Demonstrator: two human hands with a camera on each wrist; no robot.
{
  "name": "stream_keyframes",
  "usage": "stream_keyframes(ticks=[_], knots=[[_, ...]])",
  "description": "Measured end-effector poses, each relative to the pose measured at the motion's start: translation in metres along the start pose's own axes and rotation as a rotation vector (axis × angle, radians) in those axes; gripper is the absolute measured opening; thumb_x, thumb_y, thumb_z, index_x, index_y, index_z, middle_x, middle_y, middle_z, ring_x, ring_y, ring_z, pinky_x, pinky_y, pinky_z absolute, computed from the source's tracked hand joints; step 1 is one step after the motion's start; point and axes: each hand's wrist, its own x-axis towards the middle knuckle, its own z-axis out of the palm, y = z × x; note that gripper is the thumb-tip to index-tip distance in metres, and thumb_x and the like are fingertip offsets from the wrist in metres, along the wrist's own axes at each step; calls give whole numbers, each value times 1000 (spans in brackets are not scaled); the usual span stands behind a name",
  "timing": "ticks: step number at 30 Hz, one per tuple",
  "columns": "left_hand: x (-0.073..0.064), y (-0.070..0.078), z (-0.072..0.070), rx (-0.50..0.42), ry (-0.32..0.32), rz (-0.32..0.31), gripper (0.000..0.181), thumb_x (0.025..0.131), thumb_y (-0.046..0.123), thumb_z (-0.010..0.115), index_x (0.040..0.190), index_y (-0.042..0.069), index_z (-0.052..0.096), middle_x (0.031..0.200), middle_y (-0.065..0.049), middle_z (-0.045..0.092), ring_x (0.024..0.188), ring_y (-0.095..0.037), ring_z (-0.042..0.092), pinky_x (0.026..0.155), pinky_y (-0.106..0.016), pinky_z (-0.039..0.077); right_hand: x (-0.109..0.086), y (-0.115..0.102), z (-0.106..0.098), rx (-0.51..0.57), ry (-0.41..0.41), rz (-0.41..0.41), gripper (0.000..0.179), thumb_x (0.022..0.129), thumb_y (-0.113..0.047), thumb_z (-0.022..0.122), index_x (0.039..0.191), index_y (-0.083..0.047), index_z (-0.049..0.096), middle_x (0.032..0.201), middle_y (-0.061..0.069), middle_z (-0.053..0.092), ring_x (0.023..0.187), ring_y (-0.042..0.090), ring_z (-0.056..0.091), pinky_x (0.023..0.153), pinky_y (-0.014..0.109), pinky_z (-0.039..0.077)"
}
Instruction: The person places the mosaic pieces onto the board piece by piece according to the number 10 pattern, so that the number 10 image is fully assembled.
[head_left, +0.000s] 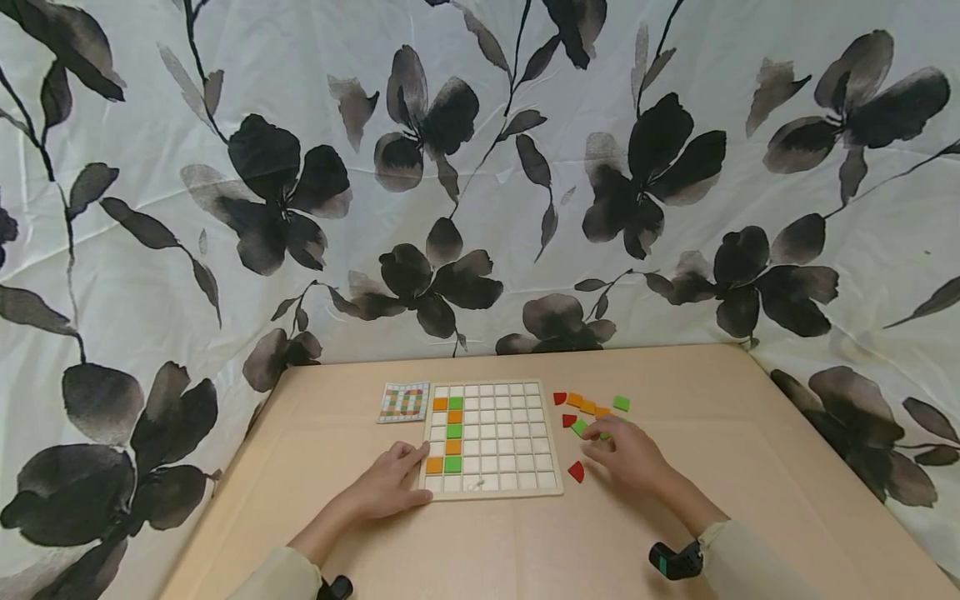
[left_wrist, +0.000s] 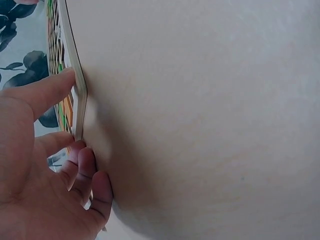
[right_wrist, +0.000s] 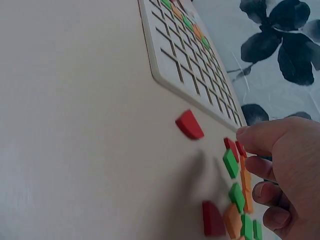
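A white gridded board [head_left: 501, 442] in a pale frame lies flat on the table. Orange and green square tiles fill cells in its two left columns, such as this green tile [head_left: 452, 464]. My left hand [head_left: 392, 482] rests at the board's lower left, its thumb and fingertips touching the frame's edges [left_wrist: 81, 107]. Over the loose pieces right of the board hovers my right hand [head_left: 626, 450], fingers loosely bent; nothing shows between them in the right wrist view. Its fingertips are close to a green tile [head_left: 579, 427]. A red rounded piece [right_wrist: 190, 125] lies apart, nearer the board's corner.
A small pattern card [head_left: 403, 402] with coloured squares lies left of the board's top. More loose pieces lie at right: several orange tiles [head_left: 574, 400], a green tile [head_left: 621, 403] and red pieces [head_left: 559, 398]. Floral cloth [head_left: 525, 250] hangs behind the table [head_left: 510, 550].
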Motion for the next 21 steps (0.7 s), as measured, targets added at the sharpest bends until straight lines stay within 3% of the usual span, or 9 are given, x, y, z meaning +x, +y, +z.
stream_keyframes(ticks=[4, 7, 21], knots=[[1, 0, 1, -4, 5, 8, 80, 84, 42, 72, 148, 7, 39, 125, -8, 45, 107, -21, 45, 92, -44, 41, -4, 14, -7, -43, 23, 1, 17, 86, -25, 73, 101, -18, 72, 109, 2, 65, 102, 23, 59, 88, 45, 51], [1, 0, 3, -12, 0, 2, 80, 83, 41, 72, 148, 7, 39, 124, -7, 45, 106, -20, 44, 91, -43, 41, -6, 21, -11, -51, 21, 8, 18, 84, -23, 74, 100, -16, 72, 102, 2, 63, 94, 21, 57, 84, 42, 52], [0, 3, -1, -15, -9, -8, 80, 83, 42, 72, 148, 9, 39, 125, -5, 44, 107, -20, 43, 92, -43, 41, -13, 49, -21, -46, 34, -9, 19, 82, -17, 76, 101, -14, 72, 102, 3, 63, 99, 24, 59, 90, 48, 50]])
